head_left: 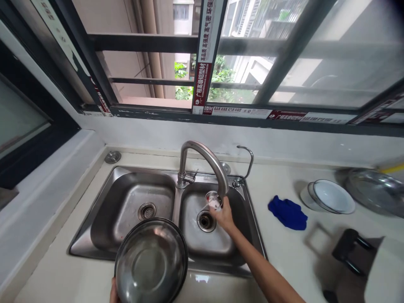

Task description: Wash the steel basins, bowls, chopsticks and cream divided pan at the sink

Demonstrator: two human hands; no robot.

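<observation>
Stainless steel bowl [150, 263] nearest of all, tilted up at the view's lower edge, smooth, slippery-looking, probably light, held at the rim by the left hand [114, 293], its fingers hidden behind the bowl and cut off, their spread impossible to tell. Farther off, right hand [223, 216] beneath the arched faucet [205, 155], fingers curled narrowly around a small clear glass [213, 200] above the right basin's drain [206, 221]; glass likely fragile, safest held by its body, contents too small to make out.
</observation>
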